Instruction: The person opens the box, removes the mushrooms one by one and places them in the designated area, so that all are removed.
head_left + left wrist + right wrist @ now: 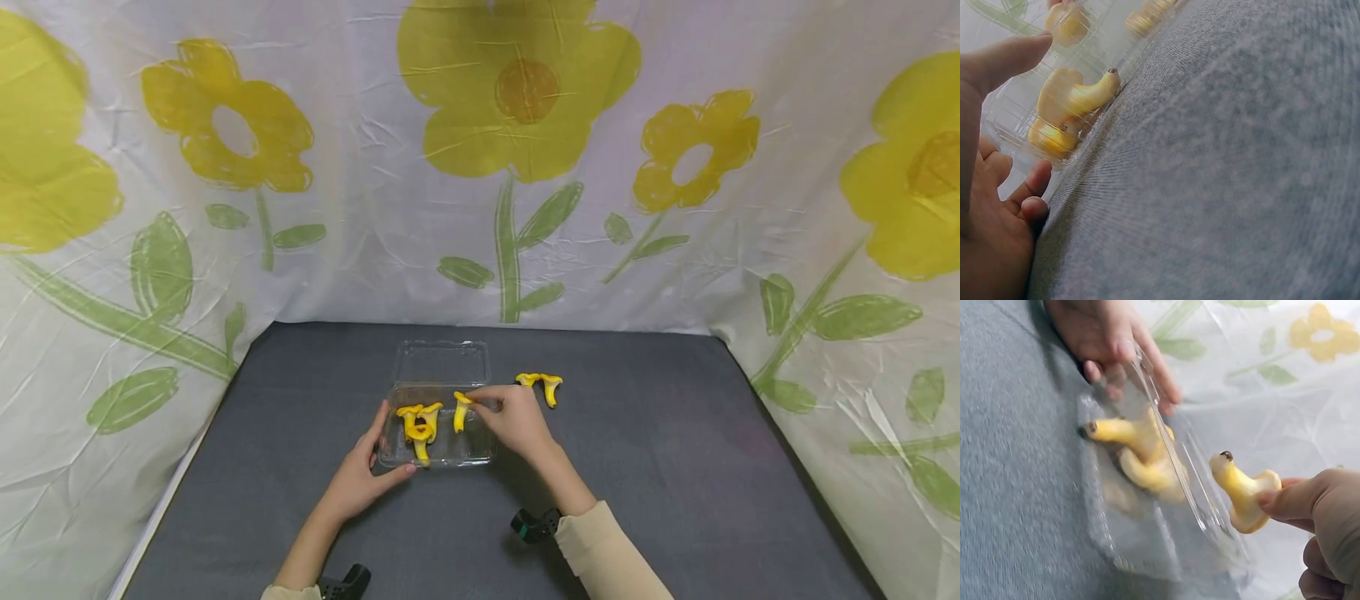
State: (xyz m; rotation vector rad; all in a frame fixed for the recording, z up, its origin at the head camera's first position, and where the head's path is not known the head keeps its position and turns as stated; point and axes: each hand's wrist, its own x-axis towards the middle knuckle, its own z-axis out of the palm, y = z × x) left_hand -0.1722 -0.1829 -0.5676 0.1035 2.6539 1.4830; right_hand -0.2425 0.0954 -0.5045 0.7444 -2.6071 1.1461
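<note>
A clear plastic clamshell box (468,452) lies on the dark table with its lid (442,363) tipped back. Several yellow chanterelle mushrooms are in view, and three of them (421,448) sit bunched in the left half of the box. My left hand (355,483) holds the box's near left corner, thumb along the front and fingers at the left side. Between thumb and fingertips, my right hand (516,423) pinches another chanterelle (1242,494) by its cap, stem hanging down. In the head view that mushroom is over the right half of the box.
Two more chanterelles (551,390) lie on the dark tabletop (660,450), right of the box and beyond my right hand. A white curtain (360,250) printed with yellow flowers stands behind the table and along its sides.
</note>
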